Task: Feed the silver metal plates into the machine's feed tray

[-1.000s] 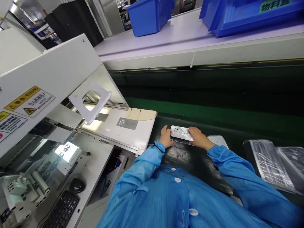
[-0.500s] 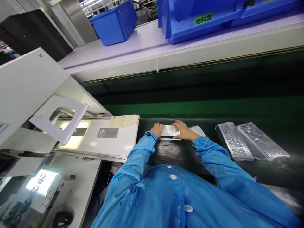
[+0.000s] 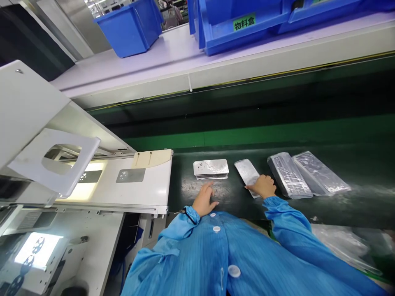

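Observation:
A small stack of thin silver plates point(image 3: 212, 166) with rounded corners lies on the dark green work surface, the top one showing small round holes at its left end. Just in front of that stack is my left hand point(image 3: 205, 199), empty, with fingers and thumb apart. To the right, a separate flat silver plate point(image 3: 246, 169) lies at a slant. My right hand point(image 3: 264, 186) grips its near end between thumb and fingers and hides part of its edge.
Two plastic-wrapped stacks point(image 3: 290, 174) point(image 3: 319, 172) lie to the right of my right hand. On the left stands a white machine with a lit bed point(image 3: 157, 189), a holed plate point(image 3: 131, 175) lying on it. Blue bins point(image 3: 129, 28) line the shelf behind. Clear plastic bags point(image 3: 339, 242) lie front right.
Both hands have let go of the plate stack. My left hand has drawn back toward my body; my right hand has moved right onto the slanted plate. The camera view has shifted slightly.

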Motion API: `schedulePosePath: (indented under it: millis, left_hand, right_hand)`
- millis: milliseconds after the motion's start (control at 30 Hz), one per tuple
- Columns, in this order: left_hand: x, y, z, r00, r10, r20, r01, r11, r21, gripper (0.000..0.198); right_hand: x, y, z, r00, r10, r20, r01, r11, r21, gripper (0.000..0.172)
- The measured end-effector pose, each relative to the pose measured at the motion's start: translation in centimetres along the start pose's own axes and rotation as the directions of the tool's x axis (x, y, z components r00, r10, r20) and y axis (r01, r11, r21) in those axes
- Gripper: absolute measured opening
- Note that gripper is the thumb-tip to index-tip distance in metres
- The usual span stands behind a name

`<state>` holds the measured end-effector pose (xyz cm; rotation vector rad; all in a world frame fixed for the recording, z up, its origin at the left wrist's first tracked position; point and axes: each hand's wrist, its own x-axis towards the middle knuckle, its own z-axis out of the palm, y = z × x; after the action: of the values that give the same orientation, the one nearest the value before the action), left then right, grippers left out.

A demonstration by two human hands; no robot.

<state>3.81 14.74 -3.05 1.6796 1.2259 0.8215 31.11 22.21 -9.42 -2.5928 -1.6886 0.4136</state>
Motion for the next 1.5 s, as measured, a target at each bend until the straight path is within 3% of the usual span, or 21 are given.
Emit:
schedulePosePath:
  millis: [133, 233, 433, 500, 567, 667, 733, 800, 867, 933, 1000, 1067, 1167, 1300, 1367, 1500]
  left_hand:
    - [-0.6, -0.7, -0.1, 0.999, -0.011, 0.049, 0.004, 0.992, 0.124, 0.029]
    - [-0.9, -1.0, -0.3, 0.996, -0.021, 0.086, 0.006, 0.985, 0.172, 0.031]
    - [-1.7, -1.4, -0.3, 0.994, -0.032, 0.103, 0.012, 0.983, 0.183, 0.030]
    - [-1.8, -1.3, -0.2, 0.994, -0.030, 0.105, 0.012, 0.986, 0.168, 0.030]
    - [-1.8, -1.2, -0.1, 0.994, -0.026, 0.103, 0.010, 0.988, 0.153, 0.029]
    - [-1.9, -1.2, -0.1, 0.995, -0.029, 0.095, 0.017, 0.992, 0.123, 0.027]
    - [-1.9, -1.2, 0.0, 0.995, -0.048, 0.084, 0.041, 0.995, 0.086, 0.026]
    - [-1.9, -1.2, 0.1, 0.993, -0.094, 0.074, 0.092, 0.995, 0.027, 0.029]
    - [-1.5, -1.1, 0.4, 0.984, -0.157, 0.080, 0.163, 0.984, -0.068, 0.041]
    - [-0.8, -0.9, 0.7, 0.974, -0.196, 0.112, 0.216, 0.954, -0.208, 0.061]
    - [0.1, -0.5, 0.8, 0.974, -0.179, 0.137, 0.217, 0.905, -0.366, 0.074]
    - [0.9, -0.4, 0.4, 0.985, -0.147, 0.091, 0.172, 0.871, -0.460, 0.063]
    - [1.0, -1.1, -0.9, 0.979, -0.187, -0.082, 0.132, 0.886, -0.445, 0.045]
    - [-0.4, -3.0, -2.5, 0.943, -0.242, -0.227, 0.128, 0.897, -0.424, 0.039]
    - [-1.0, -3.8, -2.8, 0.934, -0.243, -0.262, 0.114, 0.898, -0.425, 0.035]
    - [-1.5, -4.7, -2.9, 0.933, -0.217, -0.287, 0.076, 0.899, -0.432, 0.023]
  right_hand:
    - [1.4, -0.5, -0.1, 0.987, 0.150, 0.065, -0.151, 0.989, 0.005, 0.095]
    - [1.2, -0.8, -0.2, 0.981, 0.194, 0.025, -0.194, 0.981, 0.008, 0.102]
    - [-0.8, -1.1, -1.0, 0.997, 0.041, -0.065, -0.041, 0.999, 0.003, 0.091]
    - [-0.6, -0.8, -1.5, 0.998, 0.050, -0.041, -0.049, 0.998, 0.038, 0.086]
    - [0.0, -0.3, -1.9, 0.995, 0.084, 0.058, -0.092, 0.982, 0.163, 0.074]
    - [0.8, 0.8, -2.3, 0.965, 0.012, 0.261, -0.137, 0.874, 0.466, 0.047]
    - [0.5, 1.5, -2.5, 0.947, -0.063, 0.316, -0.143, 0.796, 0.588, 0.036]
    - [-0.5, 1.9, -2.7, 0.939, -0.122, 0.322, -0.139, 0.722, 0.678, 0.035]
    - [-2.2, 1.6, -2.8, 0.916, -0.245, 0.317, -0.124, 0.580, 0.805, 0.043]
    - [-4.2, 0.2, -2.6, 0.867, -0.407, 0.288, -0.085, 0.448, 0.890, 0.052]
    - [-6.1, -2.3, -2.1, 0.800, -0.551, 0.236, 0.020, 0.418, 0.908, 0.057]
    - [-7.8, -5.3, -1.3, 0.733, -0.661, 0.159, 0.191, 0.424, 0.885, 0.055]
    - [-9.1, -9.0, -0.6, 0.625, -0.780, 0.036, 0.450, 0.397, 0.800, 0.051]
    - [-8.6, -11.2, -2.5, 0.616, -0.778, -0.124, 0.649, 0.412, 0.639, 0.050]
    - [-8.4, -11.9, -4.1, 0.576, -0.802, -0.157, 0.700, 0.385, 0.601, 0.047]
    - [-9.1, -14.0, -5.8, 0.329, -0.927, -0.181, 0.821, 0.186, 0.539, 0.021]
